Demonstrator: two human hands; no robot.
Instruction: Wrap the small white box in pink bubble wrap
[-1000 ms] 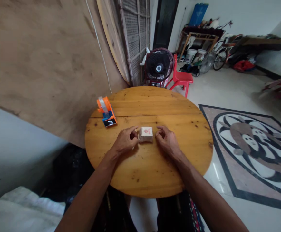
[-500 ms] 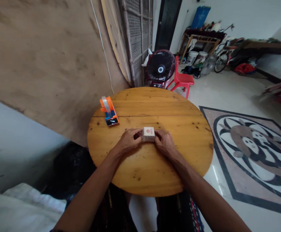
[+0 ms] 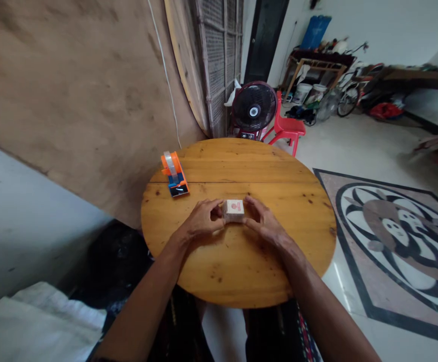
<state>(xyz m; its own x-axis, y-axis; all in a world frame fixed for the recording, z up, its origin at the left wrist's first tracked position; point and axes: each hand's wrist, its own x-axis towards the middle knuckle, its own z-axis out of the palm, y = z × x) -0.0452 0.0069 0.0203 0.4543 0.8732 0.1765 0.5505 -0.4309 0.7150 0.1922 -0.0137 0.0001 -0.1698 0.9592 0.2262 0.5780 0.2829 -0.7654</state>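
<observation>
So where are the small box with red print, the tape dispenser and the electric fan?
Small box with red print [image 3: 234, 208]: head view, on its printed top face.
Tape dispenser [image 3: 179, 178]: head view, on its blue body.
Electric fan [image 3: 254, 111]: head view, on the pale hub of its round grille.

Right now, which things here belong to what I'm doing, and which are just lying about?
Part of it:
small box, between left hand and right hand
wooden table, under it

Seemingly just about:
tape dispenser, untouched
fan
red chair
</observation>
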